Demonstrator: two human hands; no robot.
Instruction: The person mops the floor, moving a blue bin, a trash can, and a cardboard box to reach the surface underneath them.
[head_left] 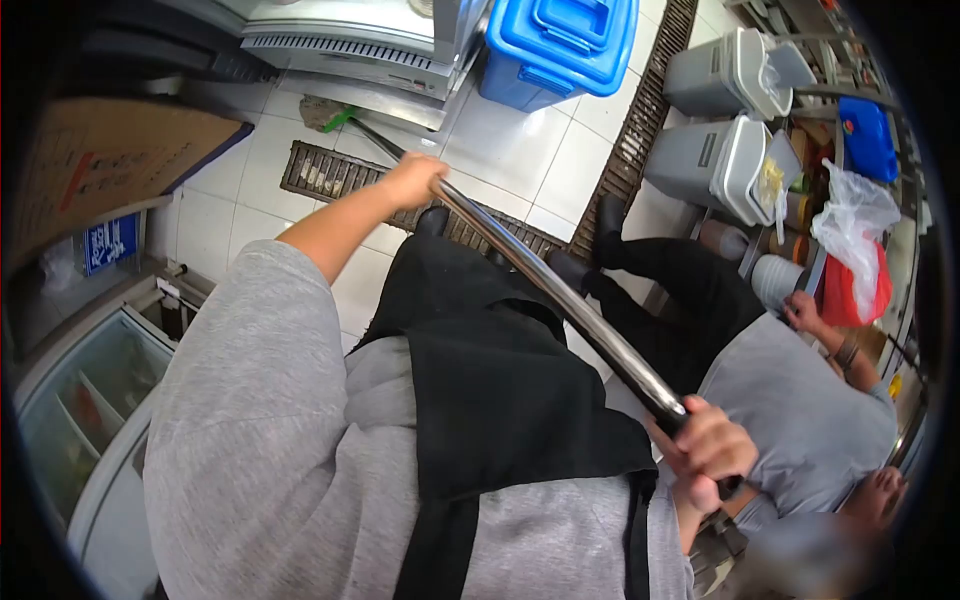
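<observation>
A long metal-handled broom (560, 290) runs diagonally across my front. Its green head (340, 118) and greyish bristles (318, 110) rest on the tiled floor by the base of a steel appliance. My left hand (415, 180) is closed around the lower part of the handle. Near the black grip at the upper end, my right hand (712, 447) is wrapped round the handle, close to my right side. A black apron (510, 400) covers my front beneath the broom.
Slotted drain grates (340, 172) cross the floor. A blue lidded bin (560, 45) stands ahead, beside the appliance (350, 50). Grey bins (705, 165) and shelves line the right. A co-worker (800, 390) is close on my right. Left are a cardboard box (110, 170) and a glass-topped freezer (95, 400).
</observation>
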